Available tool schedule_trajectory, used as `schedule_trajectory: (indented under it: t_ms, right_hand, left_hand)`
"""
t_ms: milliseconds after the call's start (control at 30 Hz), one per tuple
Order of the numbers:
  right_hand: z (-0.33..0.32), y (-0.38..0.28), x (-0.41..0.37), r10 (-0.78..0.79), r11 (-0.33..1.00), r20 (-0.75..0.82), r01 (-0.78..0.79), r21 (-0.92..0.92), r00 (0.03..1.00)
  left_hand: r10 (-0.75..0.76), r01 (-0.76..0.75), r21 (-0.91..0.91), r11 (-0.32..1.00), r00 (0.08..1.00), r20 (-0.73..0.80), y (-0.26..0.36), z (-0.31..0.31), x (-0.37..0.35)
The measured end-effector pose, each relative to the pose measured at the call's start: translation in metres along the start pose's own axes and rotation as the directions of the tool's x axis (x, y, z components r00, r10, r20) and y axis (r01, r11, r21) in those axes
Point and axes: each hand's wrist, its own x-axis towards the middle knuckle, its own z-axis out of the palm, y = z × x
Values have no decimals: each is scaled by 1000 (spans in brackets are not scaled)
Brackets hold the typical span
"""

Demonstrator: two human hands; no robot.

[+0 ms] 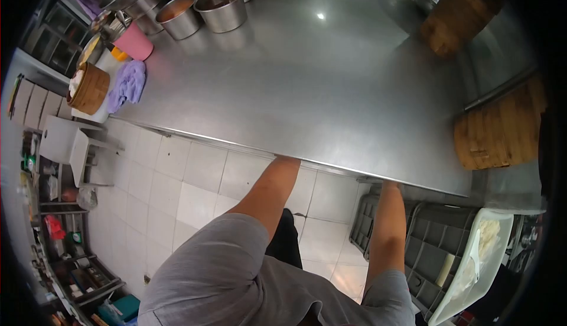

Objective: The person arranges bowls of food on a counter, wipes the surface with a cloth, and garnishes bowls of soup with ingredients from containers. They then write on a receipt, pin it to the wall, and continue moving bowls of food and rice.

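Observation:
Both my forearms reach forward and down to the front edge of a stainless steel table (pixel 283 89). My left forearm (pixel 274 187) passes under the edge near the middle, and the left hand is hidden beneath the tabletop. Farther right, my right forearm (pixel 388 225) also goes in under the edge, so that hand is out of sight too. What either hand touches or holds cannot be seen. Close to my right arm, below the table, are dark grey plastic crates (pixel 434 234).
Bamboo steamers (pixel 496 131) stand at the right, and another steamer (pixel 91 86) at the left beside a purple cloth (pixel 128 80) and a pink container (pixel 134 42). Steel pots (pixel 221 10) sit at the back left. A white tub (pixel 490 267) rests by the crates.

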Motion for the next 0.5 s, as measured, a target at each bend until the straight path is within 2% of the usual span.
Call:
schedule_trajectory:
  t_ms: [200,233,300,367,433,500]
  right_hand:
    - [-20,14,-26,-31,991,-44,37,132,999]
    - [-25,18,-43,-43,978,-60,54,201,997]
    - [-39,14,-87,-60,883,-75,88,462,995]
    - [-60,-20,-153,-100,672,-35,93,735,994]
    - [-71,-6,-187,-131,727,52,60,684,990]
    - [-67,14,-216,-94,805,25,61,590,995]
  left_hand:
    - [-41,43,-61,997,999,24,3,1,4]
    - [-46,49,-76,996,998,33,3,0,5]
    - [-54,60,-113,992,997,54,2,-5,5]
    - [-60,74,-173,982,995,81,2,-11,1]
    - [-55,91,-268,959,989,138,0,-19,-5]
    - [-37,135,-407,903,970,240,-6,-31,-15]
